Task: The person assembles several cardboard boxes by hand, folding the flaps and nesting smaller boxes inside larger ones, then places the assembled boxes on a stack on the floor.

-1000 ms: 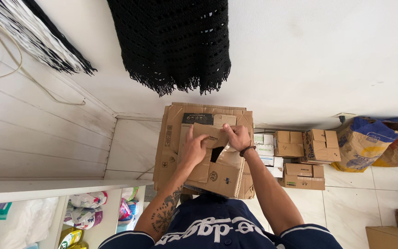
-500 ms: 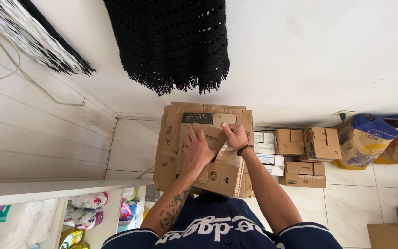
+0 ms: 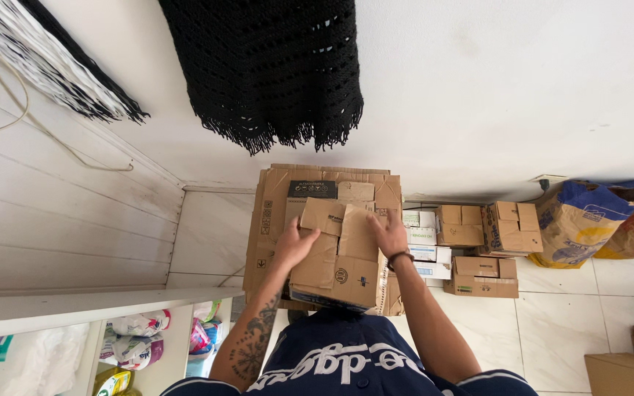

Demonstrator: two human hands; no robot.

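Note:
A stack of flattened brown cardboard boxes (image 3: pixel 273 220) stands against the white wall in front of me. On top of it lies a smaller folded cardboard box (image 3: pixel 335 268). My left hand (image 3: pixel 293 246) grips the left edge of that folded box, thumb over the flap. On its right side, my right hand (image 3: pixel 389 233), with a dark band at the wrist, presses flat on the box. My forearms reach up from my dark blue shirt at the bottom of the view.
A black fringed knit cloth (image 3: pixel 273 66) hangs above the stack. Small cardboard boxes (image 3: pixel 482 249) and white cartons (image 3: pixel 423 242) sit on the tiled floor to the right, beside a brown paper sack (image 3: pixel 577 224). A white shelf (image 3: pixel 75 308) with packets is at lower left.
My hands have slid lower and apart on the folded box, the left to its left edge, the right to its right side. The box now lies flatter on the stack.

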